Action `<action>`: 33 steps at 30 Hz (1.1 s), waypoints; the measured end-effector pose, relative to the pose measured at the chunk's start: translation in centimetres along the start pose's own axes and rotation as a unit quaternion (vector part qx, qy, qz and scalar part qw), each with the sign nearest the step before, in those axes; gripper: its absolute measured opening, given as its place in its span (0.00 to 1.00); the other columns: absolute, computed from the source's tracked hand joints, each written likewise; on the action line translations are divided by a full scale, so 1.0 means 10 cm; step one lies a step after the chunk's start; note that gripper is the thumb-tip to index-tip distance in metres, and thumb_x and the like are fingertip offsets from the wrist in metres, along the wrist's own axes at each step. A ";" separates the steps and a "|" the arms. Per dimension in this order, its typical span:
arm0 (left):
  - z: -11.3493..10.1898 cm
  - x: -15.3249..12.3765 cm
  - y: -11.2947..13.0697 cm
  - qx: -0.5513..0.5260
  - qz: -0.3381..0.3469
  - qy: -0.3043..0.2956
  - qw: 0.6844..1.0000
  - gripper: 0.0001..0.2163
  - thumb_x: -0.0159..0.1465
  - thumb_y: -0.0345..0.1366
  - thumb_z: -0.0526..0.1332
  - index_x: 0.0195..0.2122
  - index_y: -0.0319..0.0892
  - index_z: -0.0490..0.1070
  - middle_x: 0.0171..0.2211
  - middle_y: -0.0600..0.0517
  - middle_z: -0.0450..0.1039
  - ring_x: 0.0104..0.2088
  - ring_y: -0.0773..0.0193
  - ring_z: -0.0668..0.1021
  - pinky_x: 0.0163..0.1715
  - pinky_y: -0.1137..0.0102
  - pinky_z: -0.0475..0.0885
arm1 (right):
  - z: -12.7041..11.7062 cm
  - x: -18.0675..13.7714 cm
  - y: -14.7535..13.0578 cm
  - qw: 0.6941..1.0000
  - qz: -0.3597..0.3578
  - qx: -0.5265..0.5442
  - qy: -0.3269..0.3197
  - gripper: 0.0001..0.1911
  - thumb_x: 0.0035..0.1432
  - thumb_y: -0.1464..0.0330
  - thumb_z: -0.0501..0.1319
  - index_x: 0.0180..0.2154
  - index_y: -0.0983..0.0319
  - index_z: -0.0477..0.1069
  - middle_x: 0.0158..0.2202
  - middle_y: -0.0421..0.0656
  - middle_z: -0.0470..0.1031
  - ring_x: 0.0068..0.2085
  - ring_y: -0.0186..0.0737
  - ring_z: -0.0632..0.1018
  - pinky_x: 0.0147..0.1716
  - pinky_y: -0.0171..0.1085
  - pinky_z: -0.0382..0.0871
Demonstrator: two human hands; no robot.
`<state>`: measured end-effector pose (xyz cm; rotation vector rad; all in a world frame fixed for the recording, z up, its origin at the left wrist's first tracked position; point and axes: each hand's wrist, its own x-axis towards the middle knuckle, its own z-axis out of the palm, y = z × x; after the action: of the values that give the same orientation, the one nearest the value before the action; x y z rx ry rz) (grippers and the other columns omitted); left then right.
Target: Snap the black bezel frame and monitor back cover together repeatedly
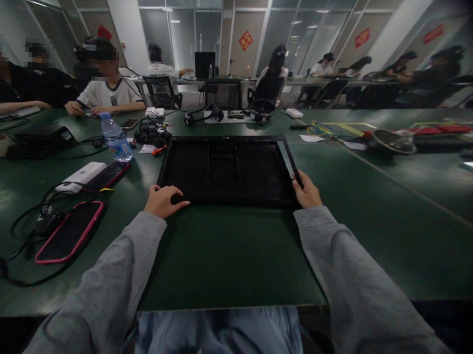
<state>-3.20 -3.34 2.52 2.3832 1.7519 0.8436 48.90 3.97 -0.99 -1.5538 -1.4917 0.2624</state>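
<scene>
A black rectangular casing (pixel 256 173), which looks like an empty monitor shell, lies on the green table in front of me, its hollow side up. A greyish strip (pixel 285 158) shows along its right rim. My left hand (pixel 165 201) grips the near left corner, its thumb reaching along the front edge. At the right rim, close to the near corner, my right hand (pixel 308 191) is closed on the casing, with fingers partly hidden beneath it.
Left on the green table (pixel 231 262) are a pink-edged phone (pixel 70 233), a white power bank (pixel 81 177), black cables (pixel 17 281) and a water bottle (pixel 116 138). Farther right lie coloured wires (pixel 323 130) and a metal bowl-shaped object (pixel 393 141). Several people sit beyond.
</scene>
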 end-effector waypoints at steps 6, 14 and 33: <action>-0.05 0.02 -0.02 0.027 0.002 -0.055 0.998 0.19 0.60 0.56 0.69 0.40 0.46 0.75 0.42 0.48 0.83 0.44 0.53 0.81 0.53 0.55 0.66 | 0.04 -0.04 0.04 1.000 -0.001 -0.021 0.003 0.29 0.61 0.63 0.60 0.64 0.60 0.69 0.57 0.51 0.79 0.61 0.56 0.77 0.65 0.57 0.68; -0.02 0.05 -0.10 0.014 0.040 -0.090 0.995 0.18 0.63 0.55 0.67 0.41 0.45 0.75 0.42 0.49 0.81 0.43 0.55 0.82 0.45 0.62 0.73 | 0.07 -0.02 0.01 0.997 0.001 -0.072 0.014 0.29 0.62 0.64 0.59 0.63 0.63 0.71 0.56 0.53 0.80 0.58 0.56 0.79 0.62 0.56 0.71; 0.04 0.17 -0.35 0.001 -0.194 0.187 0.963 0.23 0.66 0.43 0.62 0.59 0.37 0.72 0.56 0.37 0.74 0.51 0.50 0.79 0.58 0.55 0.72 | 0.20 0.10 -0.35 0.981 0.065 -0.182 0.026 0.25 0.64 0.63 0.60 0.61 0.61 0.75 0.50 0.53 0.82 0.50 0.54 0.81 0.53 0.52 0.73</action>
<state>-5.70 -0.43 1.53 1.8614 2.2467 1.2803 45.39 5.14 0.87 -1.9358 -1.4548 0.0209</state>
